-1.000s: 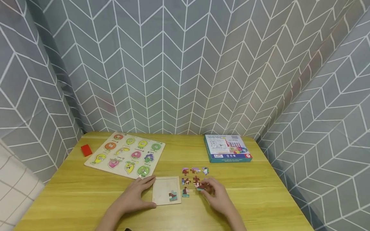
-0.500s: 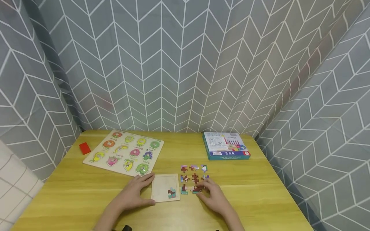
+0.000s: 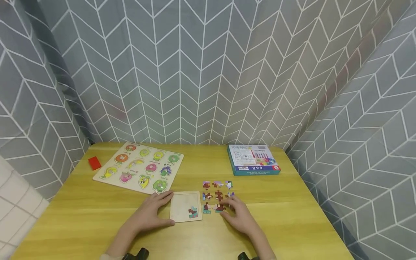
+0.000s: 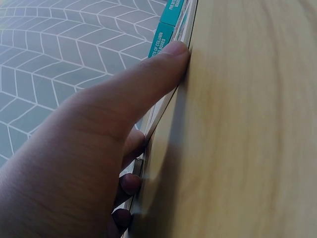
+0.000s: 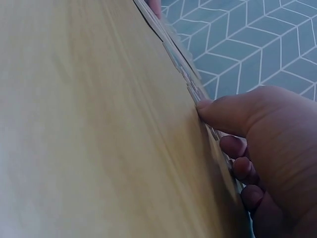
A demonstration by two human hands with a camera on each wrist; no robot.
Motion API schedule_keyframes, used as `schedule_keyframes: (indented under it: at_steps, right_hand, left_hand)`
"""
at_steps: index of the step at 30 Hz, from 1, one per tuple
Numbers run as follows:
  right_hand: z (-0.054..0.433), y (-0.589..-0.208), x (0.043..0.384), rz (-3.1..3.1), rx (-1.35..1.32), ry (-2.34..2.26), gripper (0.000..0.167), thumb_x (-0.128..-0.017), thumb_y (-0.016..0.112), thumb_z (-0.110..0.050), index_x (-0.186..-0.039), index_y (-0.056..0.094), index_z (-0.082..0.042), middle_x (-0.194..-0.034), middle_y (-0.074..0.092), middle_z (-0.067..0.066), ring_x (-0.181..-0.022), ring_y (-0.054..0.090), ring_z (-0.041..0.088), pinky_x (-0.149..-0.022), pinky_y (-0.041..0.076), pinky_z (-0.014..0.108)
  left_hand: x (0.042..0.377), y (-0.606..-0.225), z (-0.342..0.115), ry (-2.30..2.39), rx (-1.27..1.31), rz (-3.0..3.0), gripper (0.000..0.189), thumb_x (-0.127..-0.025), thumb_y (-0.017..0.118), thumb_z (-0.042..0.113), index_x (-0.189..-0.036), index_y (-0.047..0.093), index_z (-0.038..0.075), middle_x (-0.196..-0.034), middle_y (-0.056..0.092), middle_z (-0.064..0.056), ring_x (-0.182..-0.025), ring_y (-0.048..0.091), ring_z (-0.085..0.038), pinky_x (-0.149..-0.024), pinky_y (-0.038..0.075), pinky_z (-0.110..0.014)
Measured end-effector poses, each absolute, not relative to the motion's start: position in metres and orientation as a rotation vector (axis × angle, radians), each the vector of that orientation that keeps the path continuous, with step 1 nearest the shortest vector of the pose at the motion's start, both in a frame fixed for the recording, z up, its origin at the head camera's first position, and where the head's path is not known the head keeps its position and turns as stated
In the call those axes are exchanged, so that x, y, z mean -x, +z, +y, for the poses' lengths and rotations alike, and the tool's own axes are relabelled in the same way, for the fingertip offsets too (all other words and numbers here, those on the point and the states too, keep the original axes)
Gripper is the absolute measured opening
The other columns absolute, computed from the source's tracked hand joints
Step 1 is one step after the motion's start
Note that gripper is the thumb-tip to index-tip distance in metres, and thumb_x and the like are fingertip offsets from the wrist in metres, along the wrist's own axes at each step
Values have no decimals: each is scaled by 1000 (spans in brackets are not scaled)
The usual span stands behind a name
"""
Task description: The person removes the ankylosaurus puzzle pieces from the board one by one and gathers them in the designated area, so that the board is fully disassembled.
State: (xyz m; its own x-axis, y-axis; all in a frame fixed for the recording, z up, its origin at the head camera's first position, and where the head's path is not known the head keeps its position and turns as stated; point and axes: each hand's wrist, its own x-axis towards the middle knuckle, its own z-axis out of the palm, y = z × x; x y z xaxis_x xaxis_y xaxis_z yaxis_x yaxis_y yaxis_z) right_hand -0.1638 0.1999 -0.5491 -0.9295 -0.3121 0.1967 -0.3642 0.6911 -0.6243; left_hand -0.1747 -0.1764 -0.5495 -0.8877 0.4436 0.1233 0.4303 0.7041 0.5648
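My left hand [image 3: 147,213] holds a shallow square wooden puzzle tray [image 3: 179,203] by its left side, thumb at the near corner and index finger at the far one. One jigsaw piece [image 3: 193,212] in brown and teal lies in the tray's lower right. To the right, my right hand [image 3: 239,216] pinches a brown, pink and teal jigsaw piece [image 3: 219,208] between thumb and index finger, low at the table. In the right wrist view the thumb [image 5: 218,113] meets the edge of the pieces. Several more jigsaw pieces [image 3: 219,195] lie in rows, one partly behind my right fingers.
A fruit puzzle board [image 3: 150,150] lies at the back left, its near corner close to my left fingers. Beside it is a red block [image 3: 94,163]. At the back right sits a teal-sided box [image 3: 254,160]. Patterned curtains [image 3: 195,90] hang behind the wooden table [image 3: 276,213].
My right hand has lowered its jigsaw piece to the table, beside the near-row piece. It overlapped the middle column a second ago. My left hand stays at the tray.
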Motion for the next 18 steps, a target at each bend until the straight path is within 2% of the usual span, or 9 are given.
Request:
schedule_keyframes:
  at_steps: [13, 18]
  right_hand:
    - [198, -544, 166, -2819, -499, 1095, 27, -95, 81, -18, -122, 76, -15, -108, 63, -8, -95, 57, 11, -86, 57, 30]
    - [198, -542, 164, -2825, -521, 1099, 23, -96, 80, -16, -119, 77, -14, -109, 65, -7, -91, 54, 11, -81, 54, 27]
  left_hand:
    - [181, -546, -178, 918, -781, 2884, 102, -79, 86, 63, -157, 51, 6, -165, 46, -12, -149, 34, -59, -121, 25, -75]
    - [180, -548, -178, 915, -806, 2884, 103, -80, 85, 63, -157, 51, 5, -165, 46, -11, -149, 36, -56, -121, 26, -75]
